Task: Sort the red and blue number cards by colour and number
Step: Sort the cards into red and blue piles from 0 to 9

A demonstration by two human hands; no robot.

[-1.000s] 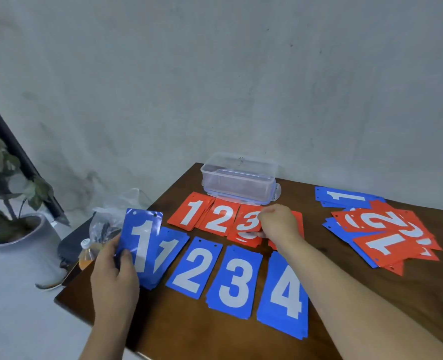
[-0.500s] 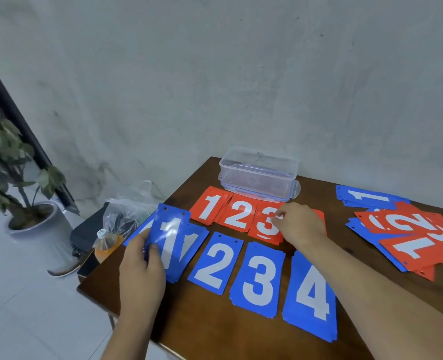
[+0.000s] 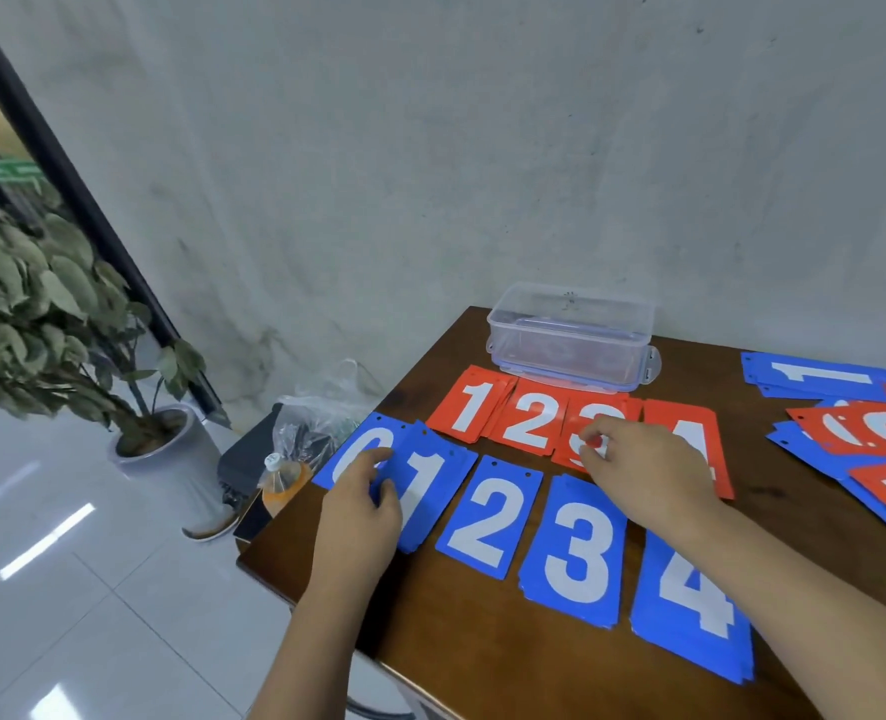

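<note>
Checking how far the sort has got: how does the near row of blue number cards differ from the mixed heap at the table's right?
The near row of blue number cards is one colour; the mixed heap holds red and blue. The row lies side by side, reading 0 to 4; the heap overlaps, digits turned sideways. The left hand rests on the row; no hand touches the heap. Both lie on the brown wooden table.

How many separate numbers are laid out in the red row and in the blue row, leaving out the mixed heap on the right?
Red numbers: 4 (red 1, red 2, red 3, red 4)
Blue numbers: 5 (blue 0, blue 1, blue 2, blue 3, blue 4)
Total: 9; the mixed heap is not counted.
</note>
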